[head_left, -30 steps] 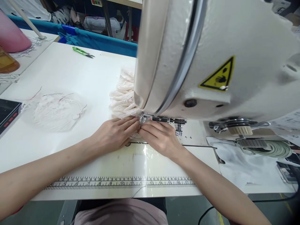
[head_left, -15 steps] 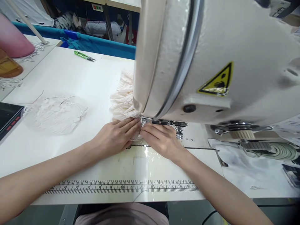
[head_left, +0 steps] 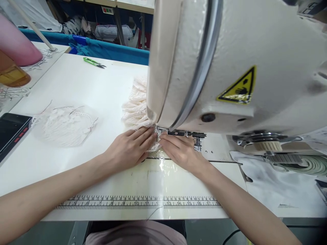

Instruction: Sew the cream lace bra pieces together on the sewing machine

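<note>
A big cream sewing machine fills the upper right of the head view. Under its head lies a gathered strip of pale lace, bunched up behind the needle area. My left hand lies flat on the lace at the machine's left side, fingers stretched toward the presser foot. My right hand rests beside it, fingertips pressed on the lace edge just in front of the foot. The two hands' fingertips almost meet. The needle itself is hidden by the machine head.
A heap of sheer white fabric with loose threads lies on the white table at left. Green thread snips sit at the far edge. A black device is at the left edge. A printed ruler runs along the front.
Both hands have stayed pressed on the lace by the presser foot; only the camera view has shifted slightly.
</note>
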The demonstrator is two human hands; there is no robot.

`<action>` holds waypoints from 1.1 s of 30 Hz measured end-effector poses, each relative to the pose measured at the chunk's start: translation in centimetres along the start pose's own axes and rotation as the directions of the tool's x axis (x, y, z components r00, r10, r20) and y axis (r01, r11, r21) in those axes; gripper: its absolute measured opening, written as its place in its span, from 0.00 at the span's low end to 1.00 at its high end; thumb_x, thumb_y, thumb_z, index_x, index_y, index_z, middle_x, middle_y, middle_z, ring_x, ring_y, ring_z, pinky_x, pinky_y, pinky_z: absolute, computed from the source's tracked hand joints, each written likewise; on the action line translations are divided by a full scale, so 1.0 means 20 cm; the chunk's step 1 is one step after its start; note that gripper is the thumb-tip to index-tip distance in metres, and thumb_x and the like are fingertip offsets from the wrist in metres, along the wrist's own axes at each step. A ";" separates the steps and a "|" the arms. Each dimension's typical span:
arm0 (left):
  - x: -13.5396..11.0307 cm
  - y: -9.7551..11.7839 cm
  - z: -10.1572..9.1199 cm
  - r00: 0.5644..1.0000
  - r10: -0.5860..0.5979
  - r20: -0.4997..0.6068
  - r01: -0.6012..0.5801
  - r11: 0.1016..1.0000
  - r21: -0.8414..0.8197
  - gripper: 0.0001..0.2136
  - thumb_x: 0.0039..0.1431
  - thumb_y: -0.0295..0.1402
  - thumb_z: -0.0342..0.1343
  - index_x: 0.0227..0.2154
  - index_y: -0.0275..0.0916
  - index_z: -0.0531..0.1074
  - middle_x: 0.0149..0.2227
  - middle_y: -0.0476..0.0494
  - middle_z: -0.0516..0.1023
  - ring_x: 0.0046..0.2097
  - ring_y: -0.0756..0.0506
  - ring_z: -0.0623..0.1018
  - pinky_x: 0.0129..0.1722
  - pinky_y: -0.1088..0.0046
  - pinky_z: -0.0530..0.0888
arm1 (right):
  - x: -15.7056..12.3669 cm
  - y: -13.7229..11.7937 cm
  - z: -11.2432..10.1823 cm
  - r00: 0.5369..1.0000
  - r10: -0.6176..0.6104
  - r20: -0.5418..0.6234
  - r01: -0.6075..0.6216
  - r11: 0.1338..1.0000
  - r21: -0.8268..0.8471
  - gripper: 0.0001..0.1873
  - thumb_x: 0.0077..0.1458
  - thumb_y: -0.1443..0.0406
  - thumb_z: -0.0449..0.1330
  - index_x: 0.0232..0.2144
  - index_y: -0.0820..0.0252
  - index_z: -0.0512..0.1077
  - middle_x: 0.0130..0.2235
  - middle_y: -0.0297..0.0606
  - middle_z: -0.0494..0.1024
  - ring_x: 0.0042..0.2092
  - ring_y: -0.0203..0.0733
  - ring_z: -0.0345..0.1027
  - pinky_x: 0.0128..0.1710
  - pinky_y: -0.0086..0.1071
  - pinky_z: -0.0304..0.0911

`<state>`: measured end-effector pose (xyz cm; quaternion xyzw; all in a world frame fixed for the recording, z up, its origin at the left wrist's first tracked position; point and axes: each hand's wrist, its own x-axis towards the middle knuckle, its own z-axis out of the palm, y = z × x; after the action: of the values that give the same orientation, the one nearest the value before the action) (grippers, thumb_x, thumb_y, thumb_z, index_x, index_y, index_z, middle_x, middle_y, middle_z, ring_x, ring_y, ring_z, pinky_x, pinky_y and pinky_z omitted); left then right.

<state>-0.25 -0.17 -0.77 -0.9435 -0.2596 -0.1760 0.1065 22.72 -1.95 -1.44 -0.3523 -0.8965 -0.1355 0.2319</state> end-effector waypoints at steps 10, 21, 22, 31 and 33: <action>0.02 0.00 -0.01 1.000 0.006 0.011 -0.006 1.000 0.025 0.17 0.65 0.29 0.47 0.52 0.29 0.72 0.53 0.32 0.75 0.53 0.37 0.77 0.50 0.61 0.76 | -0.01 0.04 0.01 0.997 0.053 0.054 -0.057 0.995 0.082 0.11 0.59 0.74 0.57 0.42 0.59 0.74 0.45 0.36 0.79 0.43 0.36 0.73 0.41 0.30 0.69; 0.00 -0.01 0.02 0.997 0.072 -0.017 -0.072 0.997 -0.009 0.16 0.67 0.27 0.46 0.55 0.32 0.70 0.55 0.38 0.74 0.57 0.41 0.74 0.57 0.62 0.73 | 0.01 0.06 -0.03 0.997 0.066 0.049 -0.068 0.997 0.028 0.07 0.59 0.69 0.59 0.41 0.59 0.74 0.39 0.33 0.80 0.33 0.33 0.71 0.29 0.30 0.63; 0.00 -0.01 0.02 0.995 0.097 -0.024 -0.097 0.995 -0.014 0.16 0.67 0.25 0.46 0.54 0.33 0.70 0.55 0.40 0.74 0.57 0.43 0.74 0.58 0.64 0.73 | 0.01 0.06 -0.02 0.996 0.066 0.056 -0.068 0.997 0.027 0.08 0.60 0.69 0.59 0.42 0.58 0.74 0.40 0.34 0.80 0.34 0.34 0.72 0.30 0.30 0.64; -0.01 -0.04 -0.01 0.999 0.038 -0.036 -0.042 0.994 -0.104 0.16 0.66 0.28 0.46 0.51 0.34 0.73 0.52 0.41 0.77 0.54 0.42 0.77 0.54 0.65 0.76 | -0.01 0.03 0.00 0.996 0.012 0.085 -0.015 0.999 0.038 0.17 0.60 0.73 0.57 0.49 0.54 0.73 0.45 0.36 0.79 0.45 0.37 0.72 0.43 0.31 0.68; -0.02 -0.05 -0.01 1.000 0.016 -0.013 -0.017 0.994 -0.109 0.17 0.66 0.28 0.45 0.52 0.34 0.73 0.51 0.39 0.77 0.54 0.41 0.77 0.51 0.64 0.78 | 0.00 0.01 -0.01 0.995 -0.016 0.096 0.015 1.000 0.009 0.16 0.60 0.74 0.55 0.48 0.56 0.73 0.46 0.35 0.79 0.47 0.36 0.71 0.44 0.31 0.67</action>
<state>-1.15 0.44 -0.55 -0.9489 -0.2413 -0.1947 0.0579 22.86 -1.87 -1.26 -0.3506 -0.9099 -0.1165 0.1889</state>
